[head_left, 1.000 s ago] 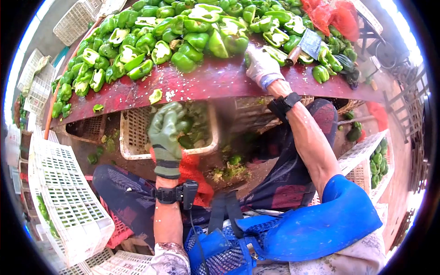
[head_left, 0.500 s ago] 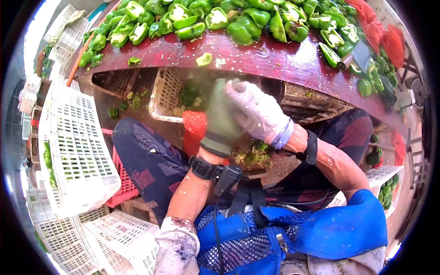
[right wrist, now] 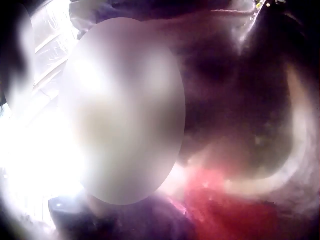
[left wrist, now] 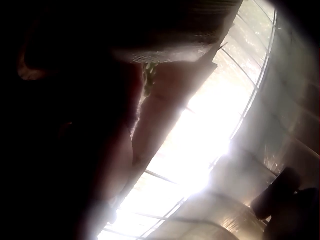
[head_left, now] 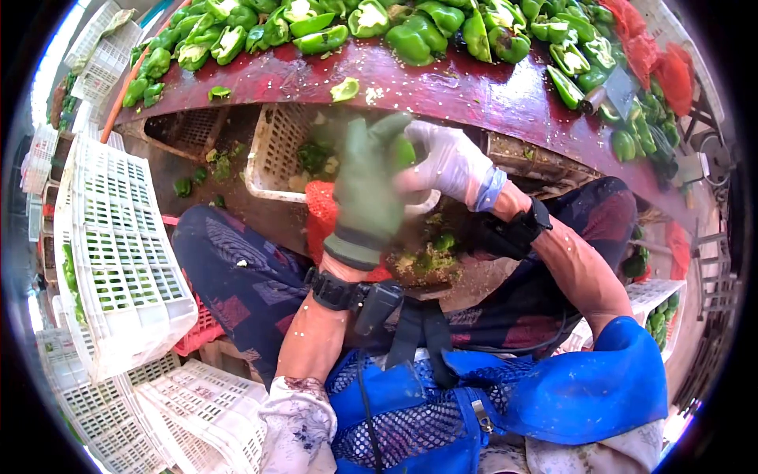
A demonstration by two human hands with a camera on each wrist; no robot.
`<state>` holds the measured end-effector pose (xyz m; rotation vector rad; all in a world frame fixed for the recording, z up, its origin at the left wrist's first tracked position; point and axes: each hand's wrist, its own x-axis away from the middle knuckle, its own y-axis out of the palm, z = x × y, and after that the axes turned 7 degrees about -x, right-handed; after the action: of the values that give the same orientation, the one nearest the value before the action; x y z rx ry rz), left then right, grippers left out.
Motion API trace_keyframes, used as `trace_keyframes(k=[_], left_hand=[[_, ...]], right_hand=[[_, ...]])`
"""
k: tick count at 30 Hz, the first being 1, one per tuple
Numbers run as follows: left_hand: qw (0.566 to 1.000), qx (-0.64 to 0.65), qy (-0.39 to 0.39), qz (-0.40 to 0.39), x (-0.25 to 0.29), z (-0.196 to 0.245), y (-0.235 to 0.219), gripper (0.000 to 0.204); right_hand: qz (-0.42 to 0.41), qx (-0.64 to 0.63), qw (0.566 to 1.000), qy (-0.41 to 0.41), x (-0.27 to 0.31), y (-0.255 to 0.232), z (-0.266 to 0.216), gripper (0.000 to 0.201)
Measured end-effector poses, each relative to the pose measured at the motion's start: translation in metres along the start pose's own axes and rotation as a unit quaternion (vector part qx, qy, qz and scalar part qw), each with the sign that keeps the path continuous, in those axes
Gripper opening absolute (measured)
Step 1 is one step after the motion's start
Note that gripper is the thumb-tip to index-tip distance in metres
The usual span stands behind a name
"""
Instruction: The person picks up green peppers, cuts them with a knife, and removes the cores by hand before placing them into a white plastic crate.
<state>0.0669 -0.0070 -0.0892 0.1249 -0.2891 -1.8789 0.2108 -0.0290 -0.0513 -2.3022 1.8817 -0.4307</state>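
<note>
Both hands meet above the gap between the person's knees, just in front of the red table edge. A green bell pepper (head_left: 404, 152) shows between them, mostly covered by the gloves. My right hand (head_left: 452, 163), in a white glove, grips it from the right with thumb and fingers. From the left, my left hand (head_left: 365, 186), in a green glove and blurred by motion, holds the pepper too, one finger reaching over its top. The left wrist view is largely dark, and a blurred oval covers much of the right wrist view.
Cut and whole green peppers (head_left: 416, 39) are heaped on the red table (head_left: 474, 95), with a cleaver (head_left: 620, 91) at the right. Below the edge stands a white crate (head_left: 272, 146) beside red mesh (head_left: 320, 207). More white crates (head_left: 122, 245) are stacked at the left.
The right hand has come down from the peppers on the table to the left hand, which has risen off the crate. Over the last half second, the hands shifted slightly apart, showing the pepper.
</note>
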Motion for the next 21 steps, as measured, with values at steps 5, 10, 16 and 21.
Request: trace_keyframes(k=[5, 10, 16, 21], left_hand=[[0.955, -0.241, 0.152, -0.081, 0.007, 0.025, -0.004, 0.036], [0.962, 0.204, -0.047, -0.175, 0.001, 0.04, -0.014, 0.041], [0.983, 0.005, 0.06, -0.173, 0.0, 0.047, -0.022, 0.045], [0.99, 0.032, 0.05, -0.125, -0.004, 0.037, -0.027, 0.036]], right_hand=[[0.033, -0.172, 0.984, -0.045, 0.002, -0.01, 0.001, 0.053], [-0.001, -0.276, 0.959, -0.071, 0.005, -0.015, 0.005, 0.06], [-0.02, -0.262, 0.963, -0.054, 0.008, -0.018, -0.005, 0.052], [-0.028, -0.33, 0.942, -0.044, 0.001, -0.015, 0.007, 0.048]])
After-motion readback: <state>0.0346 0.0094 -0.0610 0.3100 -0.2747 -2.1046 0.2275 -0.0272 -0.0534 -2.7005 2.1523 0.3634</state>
